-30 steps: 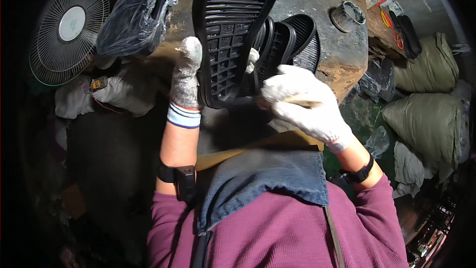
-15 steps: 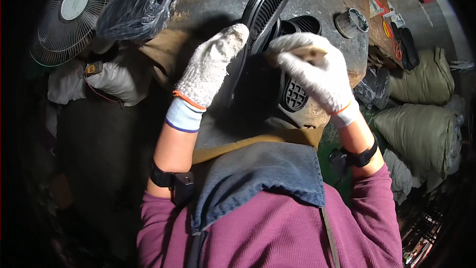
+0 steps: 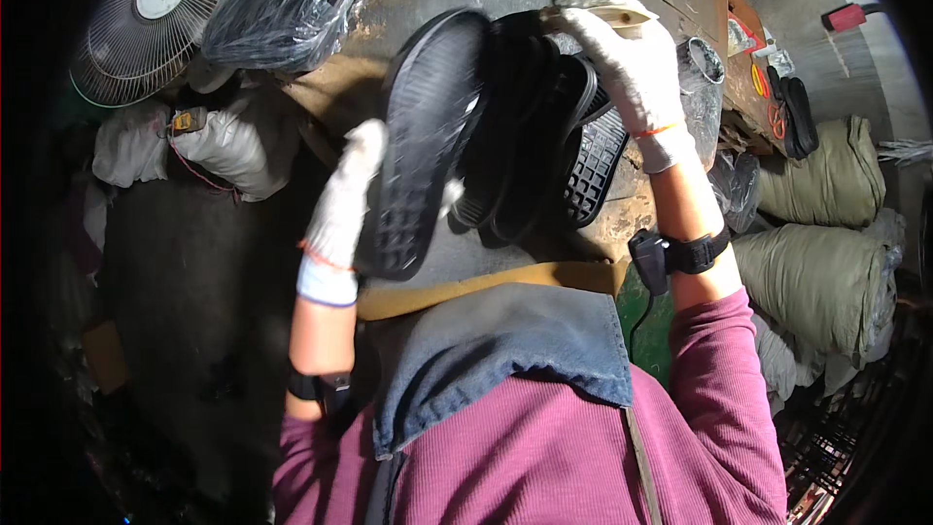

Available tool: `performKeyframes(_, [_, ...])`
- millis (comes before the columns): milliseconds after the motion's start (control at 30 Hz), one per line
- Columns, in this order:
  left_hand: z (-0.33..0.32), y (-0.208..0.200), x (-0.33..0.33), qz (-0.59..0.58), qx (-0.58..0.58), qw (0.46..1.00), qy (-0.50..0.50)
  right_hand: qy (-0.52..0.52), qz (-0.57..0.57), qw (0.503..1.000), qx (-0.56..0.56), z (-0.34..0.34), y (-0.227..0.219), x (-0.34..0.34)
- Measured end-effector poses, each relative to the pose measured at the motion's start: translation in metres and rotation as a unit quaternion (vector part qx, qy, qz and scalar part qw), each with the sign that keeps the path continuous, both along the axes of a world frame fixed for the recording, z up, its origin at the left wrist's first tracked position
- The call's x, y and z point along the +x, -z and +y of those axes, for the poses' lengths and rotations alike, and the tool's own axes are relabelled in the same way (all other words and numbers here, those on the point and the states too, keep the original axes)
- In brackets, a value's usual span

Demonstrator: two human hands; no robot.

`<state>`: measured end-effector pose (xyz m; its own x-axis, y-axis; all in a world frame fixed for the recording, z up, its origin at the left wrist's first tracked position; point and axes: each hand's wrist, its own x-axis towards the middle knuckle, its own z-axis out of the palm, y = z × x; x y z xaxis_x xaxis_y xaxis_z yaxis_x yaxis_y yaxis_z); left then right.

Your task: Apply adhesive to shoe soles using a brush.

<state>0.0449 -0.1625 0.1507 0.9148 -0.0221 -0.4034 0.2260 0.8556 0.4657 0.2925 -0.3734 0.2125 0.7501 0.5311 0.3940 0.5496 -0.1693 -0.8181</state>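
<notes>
My left hand, in a white knit glove, grips a black shoe sole by its left edge. The sole stands tilted, with its ridged and gridded face toward me. My gloved right hand is raised beyond the soles, closed around a flat, pale, wooden-looking tool whose far end I cannot make out. Between my hands several more black soles are bunched together, partly hidden by the held one. To their right a sole with an open grid pattern lies on the worn table.
A metal cup stands at the table's right. Beyond it are scissors with orange handles. Plastic-wrapped black goods and a fan occupy the far left. Green sacks lie to the right, white sacks to the left.
My left hand has moved left and down, bringing the sole nearer and turning its patterned face toward me. My right hand has gone up and away with the pale tool.
</notes>
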Motion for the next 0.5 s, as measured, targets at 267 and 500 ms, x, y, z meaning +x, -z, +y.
performKeyframes(267, [0.098, 0.024, -0.247, -0.222, -0.210, 0.776, -0.552, 0.054, -0.105, 0.993, -0.021, -0.051, -0.027, 0.019])
performKeyframes(500, [0.146, 0.054, -0.198, -0.044, 0.036, 0.836, -0.546, 0.071, -0.218, 0.971, -0.066, -0.113, 0.003, 0.067])
